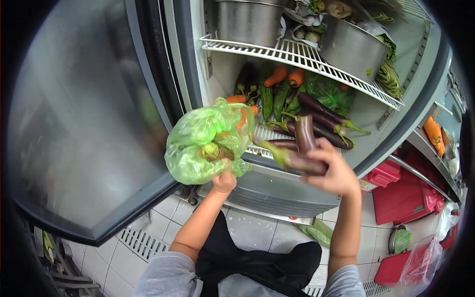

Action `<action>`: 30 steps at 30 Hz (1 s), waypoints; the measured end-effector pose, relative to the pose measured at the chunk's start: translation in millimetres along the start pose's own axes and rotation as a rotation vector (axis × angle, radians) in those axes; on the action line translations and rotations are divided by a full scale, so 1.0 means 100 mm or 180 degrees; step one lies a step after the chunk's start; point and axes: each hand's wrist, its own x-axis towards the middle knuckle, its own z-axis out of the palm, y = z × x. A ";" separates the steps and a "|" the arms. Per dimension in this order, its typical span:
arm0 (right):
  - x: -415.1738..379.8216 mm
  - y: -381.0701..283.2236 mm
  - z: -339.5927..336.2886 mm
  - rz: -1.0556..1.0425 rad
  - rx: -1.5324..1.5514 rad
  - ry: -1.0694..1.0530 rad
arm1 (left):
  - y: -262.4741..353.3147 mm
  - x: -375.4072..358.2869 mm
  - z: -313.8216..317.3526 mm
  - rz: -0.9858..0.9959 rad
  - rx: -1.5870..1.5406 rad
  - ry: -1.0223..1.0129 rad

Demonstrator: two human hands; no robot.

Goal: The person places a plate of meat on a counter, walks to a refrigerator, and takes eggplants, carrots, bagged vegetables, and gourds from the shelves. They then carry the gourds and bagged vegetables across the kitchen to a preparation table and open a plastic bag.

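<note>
My left hand (224, 181) is closed on a thin green plastic bag (190, 143), its opening showing leafy and brownish contents that I cannot make out fully. In my right hand (332, 168) are an eggplant (307, 133) pointing upward and another eggplant (304, 164) with its green stem to the left, slightly blurred. Both hands are in front of the open fridge. Behind them on the lower shelf lie more eggplants (324, 116), carrots (277, 76) and long green vegetables (267, 101).
The fridge door (94, 123) stands open at the left. Metal pots (354, 47) sit on the white wire shelf (297, 58) above. A leafy vegetable (316, 231) lies on the tiled floor below. Red containers (401, 193) and a carrot (433, 136) are at the right.
</note>
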 end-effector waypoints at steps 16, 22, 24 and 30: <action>2.34 0.46 0.18 0.1698 0.2656 0.0316 | -0.35 0.28 0.11 0.0387 0.1801 -0.1815; 3.04 1.44 0.45 0.1030 0.4082 0.0158 | -0.03 0.49 0.15 -0.0053 0.1994 -0.2733; 3.13 1.24 0.48 0.1217 0.4317 0.0094 | -0.21 0.35 0.12 -0.0398 0.1742 -0.2494; 3.29 1.19 0.48 0.1140 0.3990 0.0448 | -0.19 0.37 0.14 -0.0201 0.1843 -0.2243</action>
